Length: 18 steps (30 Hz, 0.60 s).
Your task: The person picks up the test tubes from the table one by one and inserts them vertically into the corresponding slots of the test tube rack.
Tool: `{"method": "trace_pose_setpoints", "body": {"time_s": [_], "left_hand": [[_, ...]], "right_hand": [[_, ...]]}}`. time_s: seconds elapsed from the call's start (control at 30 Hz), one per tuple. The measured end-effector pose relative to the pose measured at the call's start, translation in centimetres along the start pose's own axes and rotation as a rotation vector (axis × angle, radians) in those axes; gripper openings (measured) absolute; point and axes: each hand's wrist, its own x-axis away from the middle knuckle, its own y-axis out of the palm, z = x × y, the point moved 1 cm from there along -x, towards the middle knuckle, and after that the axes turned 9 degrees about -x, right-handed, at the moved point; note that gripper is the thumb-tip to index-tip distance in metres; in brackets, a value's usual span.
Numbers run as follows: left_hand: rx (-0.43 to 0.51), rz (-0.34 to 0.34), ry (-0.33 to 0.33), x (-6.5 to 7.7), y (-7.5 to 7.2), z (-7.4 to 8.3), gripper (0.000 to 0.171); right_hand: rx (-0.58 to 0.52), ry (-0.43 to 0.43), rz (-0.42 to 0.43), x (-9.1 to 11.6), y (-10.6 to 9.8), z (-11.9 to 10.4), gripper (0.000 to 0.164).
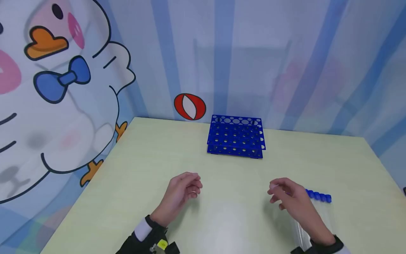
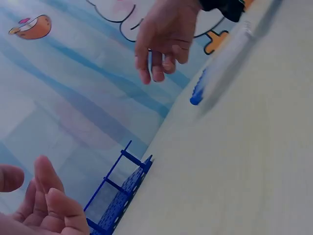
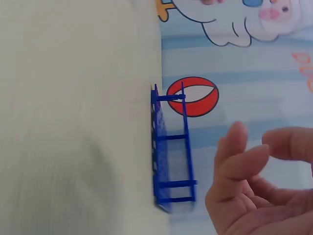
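Two hands, my left hand (image 1: 180,191) and right hand (image 1: 293,198), are loose-fingered, holding nothing, in head view; blue rack (image 1: 235,137) beyond, tubes (image 1: 302,235) beside the right. Left-wrist view: tubes lie flat; I'd pinch near their caps (image 2: 197,92). Right-wrist view: rack stands upright.

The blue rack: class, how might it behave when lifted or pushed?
The blue rack is probably light for its size, being thin and full of holes. Its slender struts suggest it may flex slightly if squeezed. Longer than tall, it would likely slide rather than tip.
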Motion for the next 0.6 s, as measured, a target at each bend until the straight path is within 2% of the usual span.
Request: {"method": "trace_pose_setpoints", "body": {"time_s": [0.1,0.2,0.4,0.53,0.6], "left_hand": [[0.171,0.019,-0.072,-2.0,-0.3,-0.6,0.030],[0.266,0.039,-0.115,-4.1,-0.4,-1.2,0.029],[0.330,0.087,-0.158,-8.1,-0.8,-2.2,0.030],[0.350,0.131,-0.163,-10.4,-0.8,-2.5,0.033],[0.354,0.149,-0.160,-11.4,-0.6,-2.6,0.036]], "right_hand": [[-0.189,0.098,-0.015,-1.8,-0.5,0.3,0.046],[-0.384,0.142,-0.043,-3.4,-0.9,0.8,0.045],[-0.693,0.163,-0.093,-6.5,-1.1,1.9,0.035],[-0.806,0.196,-0.084,-8.5,-0.8,2.1,0.031],[-0.825,0.203,-0.071,-9.4,-0.6,2.0,0.031]]}}
